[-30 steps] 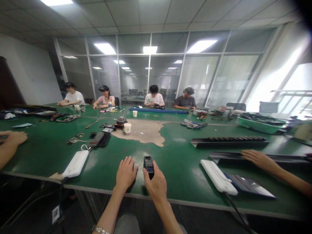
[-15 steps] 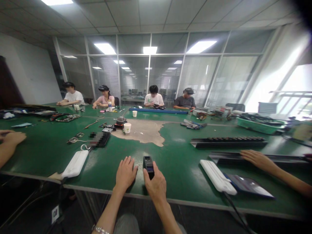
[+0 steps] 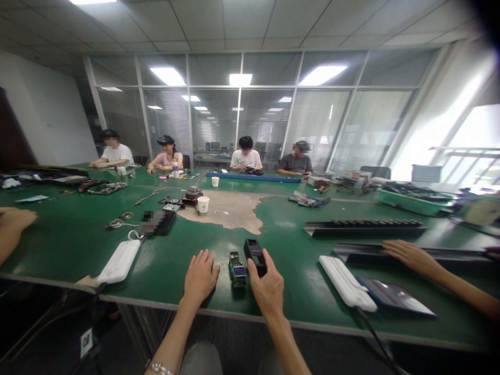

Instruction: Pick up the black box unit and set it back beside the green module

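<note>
A black plastic casing [image 3: 253,251] with cut-out openings is gripped by my right hand [image 3: 267,284], thumb on one side and fingers on the other. Just left of it a small green circuit board [image 3: 237,276] with a bluish display lies bare on the green table [image 3: 289,291]. My left hand [image 3: 200,277] rests palm down near the table's front edge, fingers stretched out, with nothing in it. A narrow gap separates it from the board.
White power bank-like blocks [image 3: 120,260] lie to the left and right. A co-worker's hand [image 3: 410,255] rests on a black channel [image 3: 363,252] at right; another person's hands [image 3: 15,224] are at far left. Paper cups [image 3: 203,204] and eyeglasses [image 3: 119,221] stand farther back.
The black casing has come off the circuit board and moved right with my right hand. The board now lies exposed on the table. My left hand has stayed in place.
</note>
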A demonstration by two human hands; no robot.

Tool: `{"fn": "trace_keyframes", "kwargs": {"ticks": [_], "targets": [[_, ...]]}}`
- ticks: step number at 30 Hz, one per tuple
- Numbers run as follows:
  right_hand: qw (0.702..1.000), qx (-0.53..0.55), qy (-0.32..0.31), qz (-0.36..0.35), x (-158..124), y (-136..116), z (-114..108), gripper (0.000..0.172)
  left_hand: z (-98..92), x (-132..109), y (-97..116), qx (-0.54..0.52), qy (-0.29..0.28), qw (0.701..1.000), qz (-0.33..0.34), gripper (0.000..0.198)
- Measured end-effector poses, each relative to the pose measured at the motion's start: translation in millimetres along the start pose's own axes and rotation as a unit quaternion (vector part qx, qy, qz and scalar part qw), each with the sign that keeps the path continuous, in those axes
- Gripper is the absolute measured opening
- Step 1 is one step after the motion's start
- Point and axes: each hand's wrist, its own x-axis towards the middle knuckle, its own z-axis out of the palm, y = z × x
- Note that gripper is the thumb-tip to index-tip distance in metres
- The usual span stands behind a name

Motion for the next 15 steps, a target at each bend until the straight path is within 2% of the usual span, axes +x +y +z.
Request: {"fn": "trace_keyframes", "kwargs": {"ticks": [6,15], "targets": [[1.0,-0.014,-0.022,-0.004,-6.1,31.0,9.2,0.07,-0.6,-0.8,0.2,-0.002,0.001,1.0,-0.002,0.049],[0.999,-0.022,-0.026,-0.003,-10.2,43.2,16.2,0.068,0.8,-0.4,-1.1,0.002,-0.003,1.0,0.002,0.051]]}}
